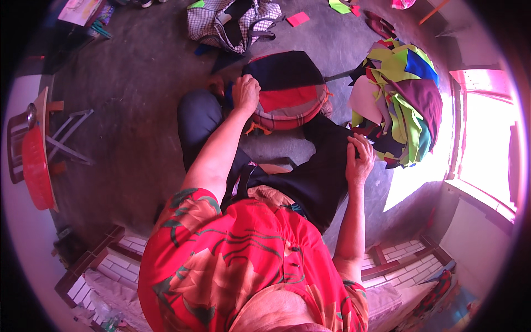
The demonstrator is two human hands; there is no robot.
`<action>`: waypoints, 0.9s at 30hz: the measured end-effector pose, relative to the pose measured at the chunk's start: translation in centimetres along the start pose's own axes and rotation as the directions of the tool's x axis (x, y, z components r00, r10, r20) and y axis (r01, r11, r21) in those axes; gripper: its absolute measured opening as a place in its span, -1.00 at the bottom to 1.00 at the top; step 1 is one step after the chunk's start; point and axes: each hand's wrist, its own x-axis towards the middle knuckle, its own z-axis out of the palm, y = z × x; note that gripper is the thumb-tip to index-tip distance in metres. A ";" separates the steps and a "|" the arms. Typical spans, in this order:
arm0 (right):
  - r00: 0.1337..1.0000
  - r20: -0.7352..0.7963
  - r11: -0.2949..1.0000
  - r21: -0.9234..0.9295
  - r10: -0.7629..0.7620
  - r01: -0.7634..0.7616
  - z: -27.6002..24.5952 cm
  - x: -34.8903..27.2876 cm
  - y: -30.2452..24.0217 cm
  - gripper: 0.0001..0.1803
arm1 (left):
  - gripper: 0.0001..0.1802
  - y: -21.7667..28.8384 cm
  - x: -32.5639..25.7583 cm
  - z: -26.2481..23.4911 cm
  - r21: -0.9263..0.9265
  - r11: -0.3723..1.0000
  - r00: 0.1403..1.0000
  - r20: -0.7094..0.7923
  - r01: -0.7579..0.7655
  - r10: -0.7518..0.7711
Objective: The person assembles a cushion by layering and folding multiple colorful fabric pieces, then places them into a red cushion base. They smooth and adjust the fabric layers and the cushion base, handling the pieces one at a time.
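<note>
A red, grey and black fabric bag (290, 99) lies on the floor between my legs, its dark panel on the far side. At its left edge, my left hand (246, 93) has its fingers curled and closed on the bag's side; the fingertips are partly hidden. My right hand (360, 157) rests on my right knee, holding nothing, with its fingers loosely apart. Just beyond that hand rises a big heap of cloth scraps (406, 99) in lime, maroon, blue and black.
Farther off is a checked bag (235, 25) with dark handles. A red scrap (297, 19) and a pair of dark shoes (380, 25) lie on the floor. On the left, a red basin (37, 166) stands near a metal folding frame (69, 135). Bright light enters through an opening (487, 144) at right.
</note>
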 end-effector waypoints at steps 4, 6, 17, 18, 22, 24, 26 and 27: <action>1.000 -0.004 1.000 -0.014 0.007 -0.007 0.0 -0.1 -0.3 -0.84 | -0.60 -0.2 -0.2 -0.1 -0.007 0.995 0.977 -0.189 0.095 -0.094; 1.000 -0.004 1.000 -0.025 0.012 -0.012 0.0 -0.1 -0.1 -0.83 | -0.43 -0.3 0.2 -0.4 -0.036 0.959 0.960 -0.004 0.280 -0.280; 0.999 0.040 0.999 -0.047 0.004 -0.002 -0.1 -0.1 -0.8 -0.83 | -0.52 -5.0 1.3 3.9 -0.305 0.704 0.762 0.146 0.641 -0.631; 0.999 0.040 0.999 -0.053 0.005 -0.003 -0.2 -0.1 -0.8 -0.83 | -0.58 -4.4 1.3 3.6 -0.289 0.726 0.773 0.090 0.624 -0.629; 1.000 0.029 1.000 -0.028 0.009 -0.008 -0.1 -0.1 -1.0 -0.84 | -0.71 -4.2 1.2 3.1 -0.348 0.710 0.767 0.042 0.612 -0.640; 1.000 0.025 1.000 -0.012 0.005 -0.004 0.0 0.1 -1.1 -0.84 | -0.74 -4.4 1.3 3.1 -0.357 0.700 0.764 0.062 0.618 -0.642; 1.000 0.013 1.000 -0.014 0.003 -0.003 -0.1 0.0 -0.9 -0.84 | -0.76 -3.6 1.4 2.8 -0.341 0.706 0.770 0.090 0.620 -0.632; 1.000 0.011 1.000 -0.017 -0.003 0.003 -0.1 -0.1 -0.9 -0.84 | -0.77 -3.7 1.3 2.8 -0.344 0.706 0.770 0.091 0.619 -0.631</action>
